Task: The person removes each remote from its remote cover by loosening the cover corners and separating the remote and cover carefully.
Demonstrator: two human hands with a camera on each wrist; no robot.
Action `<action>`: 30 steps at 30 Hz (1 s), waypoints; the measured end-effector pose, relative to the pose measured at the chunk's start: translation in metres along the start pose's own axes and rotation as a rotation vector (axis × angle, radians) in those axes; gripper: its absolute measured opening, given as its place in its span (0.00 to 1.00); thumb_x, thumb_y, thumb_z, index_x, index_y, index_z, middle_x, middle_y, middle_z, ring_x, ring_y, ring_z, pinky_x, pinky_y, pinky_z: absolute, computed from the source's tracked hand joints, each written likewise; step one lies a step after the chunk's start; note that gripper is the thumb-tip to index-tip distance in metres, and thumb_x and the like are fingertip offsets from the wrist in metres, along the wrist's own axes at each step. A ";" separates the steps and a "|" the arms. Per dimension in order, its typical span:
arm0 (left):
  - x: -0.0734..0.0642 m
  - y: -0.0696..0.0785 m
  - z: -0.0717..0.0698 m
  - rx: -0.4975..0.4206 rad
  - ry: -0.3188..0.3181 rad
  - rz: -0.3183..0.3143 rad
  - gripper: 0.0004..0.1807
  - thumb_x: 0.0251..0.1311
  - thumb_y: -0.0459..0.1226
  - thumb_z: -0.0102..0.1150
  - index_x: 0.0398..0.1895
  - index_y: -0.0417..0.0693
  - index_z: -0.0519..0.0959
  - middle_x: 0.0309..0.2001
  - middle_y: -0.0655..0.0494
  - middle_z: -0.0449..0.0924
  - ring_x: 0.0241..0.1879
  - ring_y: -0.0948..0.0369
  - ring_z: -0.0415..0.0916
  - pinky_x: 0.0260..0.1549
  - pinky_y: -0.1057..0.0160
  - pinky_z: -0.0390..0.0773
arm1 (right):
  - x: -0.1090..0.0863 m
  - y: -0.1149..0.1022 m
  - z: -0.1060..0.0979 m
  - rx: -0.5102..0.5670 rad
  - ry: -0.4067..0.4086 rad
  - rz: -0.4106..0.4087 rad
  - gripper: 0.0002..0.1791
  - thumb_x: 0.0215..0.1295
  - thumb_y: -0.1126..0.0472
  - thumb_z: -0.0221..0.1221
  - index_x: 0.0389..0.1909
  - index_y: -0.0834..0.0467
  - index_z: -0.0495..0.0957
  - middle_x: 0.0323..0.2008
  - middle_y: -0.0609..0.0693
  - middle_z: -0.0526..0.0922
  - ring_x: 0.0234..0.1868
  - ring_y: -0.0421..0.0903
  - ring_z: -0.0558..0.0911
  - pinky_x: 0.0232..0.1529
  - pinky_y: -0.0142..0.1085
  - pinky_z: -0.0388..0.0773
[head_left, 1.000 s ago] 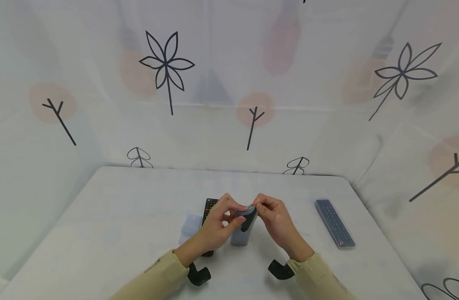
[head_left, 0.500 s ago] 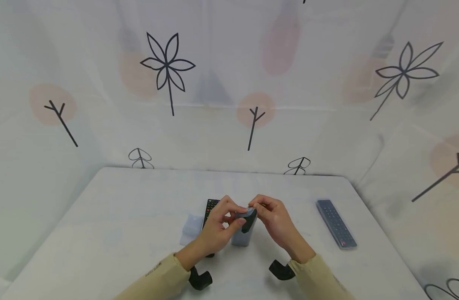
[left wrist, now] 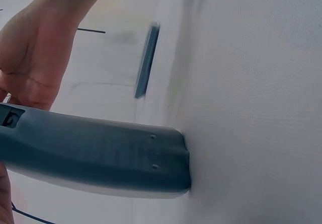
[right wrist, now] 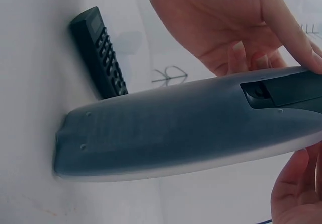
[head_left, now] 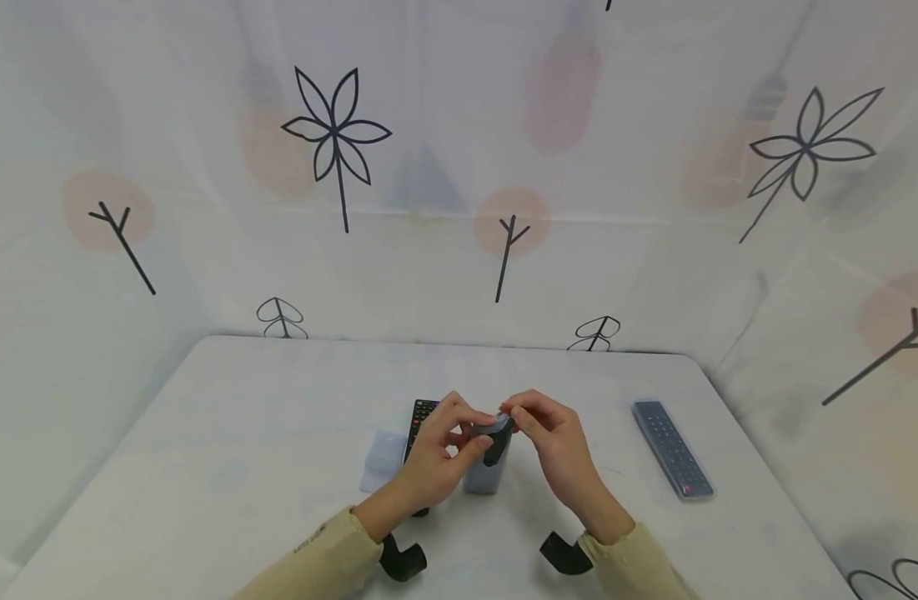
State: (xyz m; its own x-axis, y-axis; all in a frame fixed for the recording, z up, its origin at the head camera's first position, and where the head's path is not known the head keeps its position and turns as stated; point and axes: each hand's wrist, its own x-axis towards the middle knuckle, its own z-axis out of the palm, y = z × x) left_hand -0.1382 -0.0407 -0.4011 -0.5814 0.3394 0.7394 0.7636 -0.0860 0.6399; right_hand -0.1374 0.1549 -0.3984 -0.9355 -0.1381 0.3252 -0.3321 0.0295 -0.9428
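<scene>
A remote control in a translucent bluish sleeve stands on one end on the table, its back towards me. A bare black area with a latch shows through the sleeve's opening in the right wrist view. My left hand grips the upper part between thumb and fingers. At the top right corner, my right hand pinches the edge of the sleeve with thumb and forefinger. In the left wrist view the remote's lower end touches the table. The top end lies outside both wrist views.
A black keypad remote lies partly behind the left hand, beside a pale blue translucent flat piece. Farther right lies another sleeved remote. Black curved pieces sit at both wrists. A patterned cloth hangs behind the table.
My right hand has shifted slightly at the remote's top corner, its wrist a little lower and farther right. The left hand keeps its grip, and the remote stands almost unchanged.
</scene>
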 end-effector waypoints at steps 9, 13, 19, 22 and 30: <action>-0.002 -0.001 0.001 0.007 0.013 0.007 0.19 0.54 0.17 0.63 0.47 0.39 0.77 0.36 0.49 0.69 0.31 0.60 0.70 0.20 0.66 0.77 | -0.003 0.001 -0.001 0.028 -0.013 -0.065 0.09 0.73 0.66 0.56 0.44 0.68 0.80 0.39 0.51 0.82 0.41 0.47 0.79 0.46 0.36 0.77; -0.001 0.000 0.001 0.010 0.018 0.010 0.20 0.53 0.17 0.63 0.47 0.39 0.78 0.35 0.49 0.70 0.31 0.60 0.70 0.20 0.66 0.78 | -0.004 0.000 0.000 0.028 -0.026 -0.087 0.08 0.73 0.67 0.55 0.45 0.68 0.80 0.40 0.50 0.82 0.42 0.46 0.79 0.46 0.35 0.77; -0.004 -0.009 0.002 0.005 0.021 0.024 0.20 0.53 0.17 0.63 0.47 0.40 0.78 0.35 0.50 0.69 0.30 0.59 0.69 0.20 0.67 0.76 | -0.005 0.002 -0.001 0.027 -0.045 -0.126 0.07 0.72 0.70 0.55 0.44 0.69 0.80 0.40 0.49 0.81 0.43 0.45 0.79 0.45 0.34 0.77; -0.007 -0.022 0.003 0.010 0.022 0.042 0.20 0.54 0.18 0.64 0.49 0.41 0.78 0.35 0.51 0.69 0.29 0.60 0.69 0.20 0.69 0.75 | -0.005 0.004 -0.002 0.038 -0.053 -0.129 0.08 0.69 0.71 0.58 0.45 0.69 0.79 0.41 0.50 0.81 0.45 0.45 0.79 0.47 0.35 0.77; -0.010 -0.034 0.000 0.083 0.034 0.110 0.17 0.58 0.26 0.67 0.50 0.44 0.80 0.34 0.54 0.71 0.23 0.63 0.68 0.17 0.68 0.72 | -0.006 0.010 -0.002 -0.006 -0.076 -0.207 0.12 0.60 0.74 0.66 0.45 0.65 0.80 0.41 0.53 0.80 0.44 0.46 0.79 0.47 0.34 0.77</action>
State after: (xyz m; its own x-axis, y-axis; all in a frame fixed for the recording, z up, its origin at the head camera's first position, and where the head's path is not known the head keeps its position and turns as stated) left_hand -0.1588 -0.0407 -0.4304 -0.5010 0.3003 0.8117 0.8430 -0.0429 0.5363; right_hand -0.1359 0.1580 -0.4097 -0.8356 -0.2160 0.5051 -0.5171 -0.0015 -0.8559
